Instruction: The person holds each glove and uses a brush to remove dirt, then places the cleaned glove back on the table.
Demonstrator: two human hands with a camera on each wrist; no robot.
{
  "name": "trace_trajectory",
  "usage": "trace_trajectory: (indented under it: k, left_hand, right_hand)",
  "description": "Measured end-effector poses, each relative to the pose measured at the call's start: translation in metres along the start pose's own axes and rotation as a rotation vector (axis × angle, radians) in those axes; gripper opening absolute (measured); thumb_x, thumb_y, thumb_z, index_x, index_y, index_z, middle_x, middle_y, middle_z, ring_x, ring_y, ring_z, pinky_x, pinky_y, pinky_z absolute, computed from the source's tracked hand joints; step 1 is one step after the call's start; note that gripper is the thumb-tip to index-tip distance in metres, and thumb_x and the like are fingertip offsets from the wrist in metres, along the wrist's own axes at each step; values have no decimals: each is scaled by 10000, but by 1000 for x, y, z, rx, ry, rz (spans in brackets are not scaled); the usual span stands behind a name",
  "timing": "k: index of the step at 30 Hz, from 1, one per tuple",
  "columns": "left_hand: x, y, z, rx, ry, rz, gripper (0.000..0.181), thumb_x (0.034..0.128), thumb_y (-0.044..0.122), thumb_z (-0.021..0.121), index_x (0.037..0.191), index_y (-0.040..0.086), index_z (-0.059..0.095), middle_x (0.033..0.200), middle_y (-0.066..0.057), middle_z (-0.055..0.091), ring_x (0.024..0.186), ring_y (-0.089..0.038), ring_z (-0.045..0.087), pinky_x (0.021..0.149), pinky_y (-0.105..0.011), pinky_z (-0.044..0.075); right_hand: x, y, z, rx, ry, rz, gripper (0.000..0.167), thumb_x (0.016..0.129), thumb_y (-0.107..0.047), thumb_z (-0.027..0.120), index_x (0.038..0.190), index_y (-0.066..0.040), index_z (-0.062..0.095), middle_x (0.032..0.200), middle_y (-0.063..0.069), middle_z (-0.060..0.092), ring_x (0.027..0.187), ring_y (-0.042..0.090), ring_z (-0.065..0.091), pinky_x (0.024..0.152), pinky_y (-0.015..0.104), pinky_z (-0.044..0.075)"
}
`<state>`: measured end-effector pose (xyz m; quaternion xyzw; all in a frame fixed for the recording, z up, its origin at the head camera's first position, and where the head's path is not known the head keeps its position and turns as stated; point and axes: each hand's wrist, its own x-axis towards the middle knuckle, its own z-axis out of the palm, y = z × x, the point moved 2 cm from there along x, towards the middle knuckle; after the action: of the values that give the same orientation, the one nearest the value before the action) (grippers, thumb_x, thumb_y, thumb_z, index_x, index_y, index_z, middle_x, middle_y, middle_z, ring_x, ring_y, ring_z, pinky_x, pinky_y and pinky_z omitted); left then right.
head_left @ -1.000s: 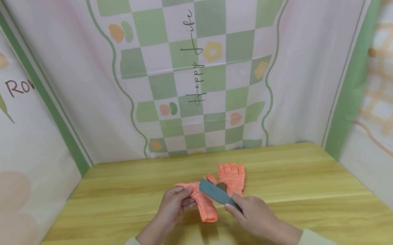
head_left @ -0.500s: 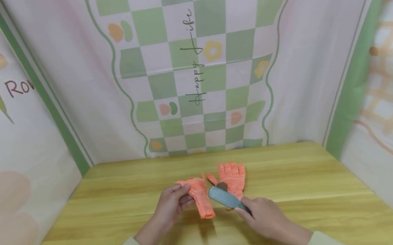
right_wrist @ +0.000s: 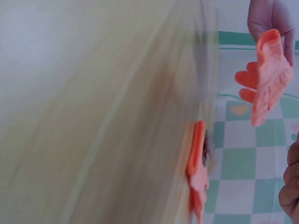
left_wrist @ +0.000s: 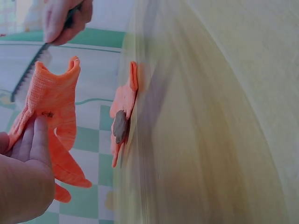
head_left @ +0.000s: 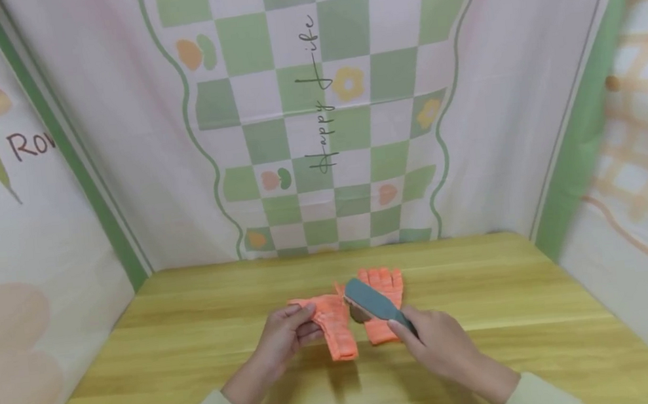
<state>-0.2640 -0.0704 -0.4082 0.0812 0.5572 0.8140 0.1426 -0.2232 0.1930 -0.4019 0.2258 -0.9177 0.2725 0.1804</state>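
Note:
My left hand pinches an orange knitted glove and holds it above the table, its cuff toward me. In the left wrist view this glove shows a small dark mark near the fingers. My right hand grips the dark handle of a blue-grey brush, raised just right of the held glove. The left wrist view shows bristles along the brush. A second orange glove lies on the table partly behind the brush, with a brown-grey lump on it.
The wooden table extends around both hands. Behind it hangs a curtain with green and white checks, and printed cloths stand at the left and right sides.
The brush first moved right and toward me, then rose away from me over the lying glove. The held glove shifted slightly in my left hand's grip.

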Motion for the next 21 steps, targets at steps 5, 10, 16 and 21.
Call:
trace_trajectory:
  k: [5,10,16,21]
  left_hand:
    - [1,-1,3,-1,-6,-10,157,975,82,578,870,30,682,796,-71,714,742,-142,702,793,-347,572]
    - [2,-1,5,-14,-11,-10,168,960,67,589,815,54,671,779,-68,713,725,-134,700,788,-342,572]
    - [1,3,7,-27,-21,3,197,968,61,572,802,74,677,793,-62,717,748,-142,704,783,-331,574]
    - [-1,6,7,-26,-8,5,221,973,61,566,773,74,659,785,-60,714,745,-143,703,774,-318,576]
  right_hand:
    - [6,-10,1,37,36,-72,305,991,-225,585,727,-204,432,554,-159,313,445,-42,253,397,167,270]
    - [9,-16,6,75,-12,-82,296,1004,-243,561,738,-209,435,556,-153,329,440,-42,265,394,166,286]
    - [8,-20,15,109,-49,-102,244,1018,-241,533,786,-188,479,567,-149,343,449,-39,281,398,169,302]
    - [6,-19,21,92,-24,-97,242,1007,-244,554,780,-209,478,580,-164,369,463,-38,297,411,170,315]
